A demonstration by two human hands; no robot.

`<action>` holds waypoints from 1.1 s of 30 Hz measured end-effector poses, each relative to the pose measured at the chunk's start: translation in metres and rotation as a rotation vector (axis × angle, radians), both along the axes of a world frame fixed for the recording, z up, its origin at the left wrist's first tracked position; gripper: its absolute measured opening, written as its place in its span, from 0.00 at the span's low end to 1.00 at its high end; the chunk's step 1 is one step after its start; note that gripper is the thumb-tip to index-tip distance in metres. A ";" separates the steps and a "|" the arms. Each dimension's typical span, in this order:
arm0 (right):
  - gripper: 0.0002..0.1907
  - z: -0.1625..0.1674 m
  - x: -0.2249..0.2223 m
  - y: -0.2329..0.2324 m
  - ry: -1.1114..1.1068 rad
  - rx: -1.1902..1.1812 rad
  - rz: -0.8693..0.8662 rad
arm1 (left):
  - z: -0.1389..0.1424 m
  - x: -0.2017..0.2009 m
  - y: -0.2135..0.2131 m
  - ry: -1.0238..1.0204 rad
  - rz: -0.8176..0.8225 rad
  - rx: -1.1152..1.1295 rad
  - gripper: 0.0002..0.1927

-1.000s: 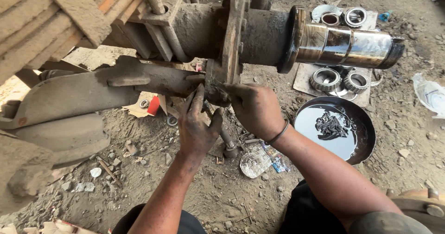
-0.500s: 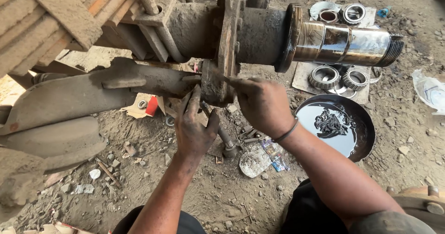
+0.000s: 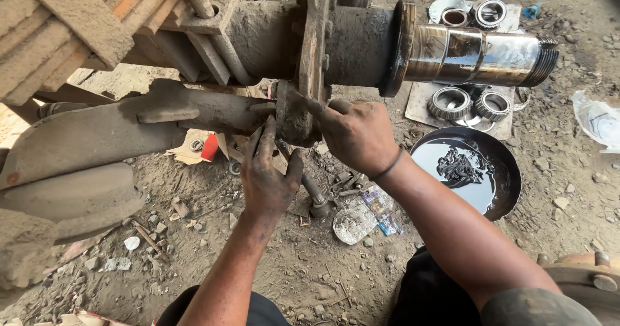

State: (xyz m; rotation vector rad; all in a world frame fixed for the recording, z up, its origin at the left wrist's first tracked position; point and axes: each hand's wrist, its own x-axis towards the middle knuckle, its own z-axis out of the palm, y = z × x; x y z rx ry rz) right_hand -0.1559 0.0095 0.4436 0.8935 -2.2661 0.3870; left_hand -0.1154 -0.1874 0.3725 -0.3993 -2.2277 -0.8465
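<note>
— What's the biggest thing in view?

— A heavy, mud-caked axle running across the top, with a rusty flange plate bolted round it and a shiny bare spindle sticking out to the right, threaded at its tip. Under it, on the left, a long dirty metal arm reaches toward the flange.

— And on the ground?

— Dirt and small stones. A round dark pan of black oil sits right of the hands, with a lump of something soaking in it. Above the pan, on a flat sheet, lie two ring bearings, side by side and touching; two more rings rest farther up, behind the spindle.

— Where are the hands?

— Both at the lower edge of the flange. The right hand, with a thin dark band on the wrist, is pressed against the flange's face, its fingers curled on the part there. I cannot tell what they pinch, if anything.

— The left?

— The left hand comes up from below, fingers spread wide and pointing up, tips touching the underside where arm meets flange. A bolt-like tool lies on the ground just beside it.
</note>
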 end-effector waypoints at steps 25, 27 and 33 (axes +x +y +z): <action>0.12 0.011 -0.001 0.002 -0.017 0.080 0.020 | -0.005 -0.002 0.001 -0.040 -0.005 0.065 0.35; 0.12 0.009 -0.001 0.002 -0.048 0.008 0.105 | -0.005 -0.002 0.000 -0.057 -0.031 0.094 0.36; 0.15 0.007 -0.001 0.006 -0.094 -0.007 0.180 | -0.002 -0.002 0.001 -0.080 0.026 0.037 0.36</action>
